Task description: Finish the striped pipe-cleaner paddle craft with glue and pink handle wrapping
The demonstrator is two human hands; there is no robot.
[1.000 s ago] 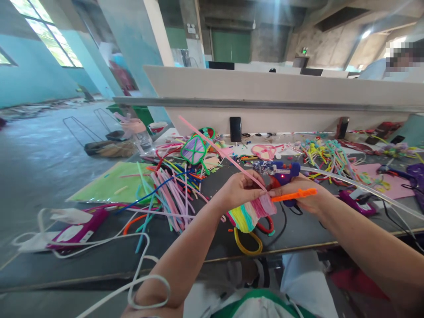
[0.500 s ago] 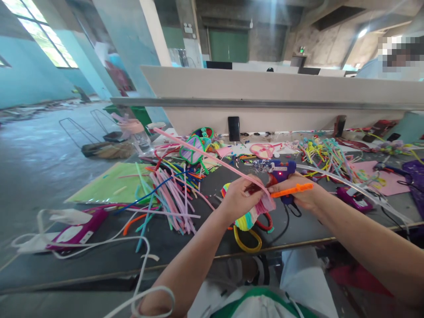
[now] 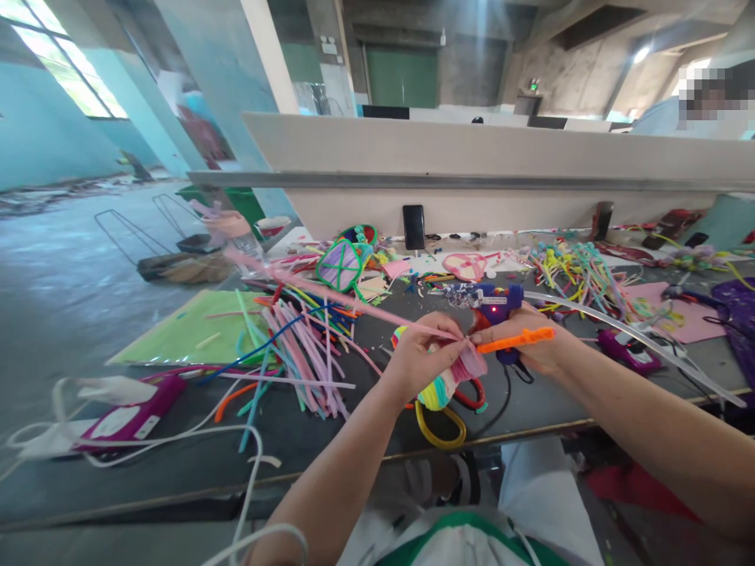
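Observation:
My left hand (image 3: 420,358) is closed on a long pink pipe cleaner (image 3: 383,314), whose far end sticks out to the left and is blurred. Below its fingers hangs a pink folded piece (image 3: 472,363), beside a fuzzy piece striped in yellow, green and white (image 3: 436,391). My right hand (image 3: 534,338) grips a blue hot glue gun (image 3: 500,303) with its red light on, nozzle to the left. Its fingertips meet the pink material by my left fingers. An orange fuzzy strip (image 3: 516,339) lies across the right fingers; how it is held is unclear.
Loose pink and purple pipe cleaners (image 3: 307,354) lie left, near a green plastic packet (image 3: 177,330). A purple power strip (image 3: 135,409) with white cables is front left. A phone (image 3: 414,228) leans on the partition. A yellow loop (image 3: 442,428) rests at the table edge.
The pink pipe cleaner's free end has swung down and left, and my left fingers have shifted toward the right fingertips. The glue gun stays in my right hand, nearly still.

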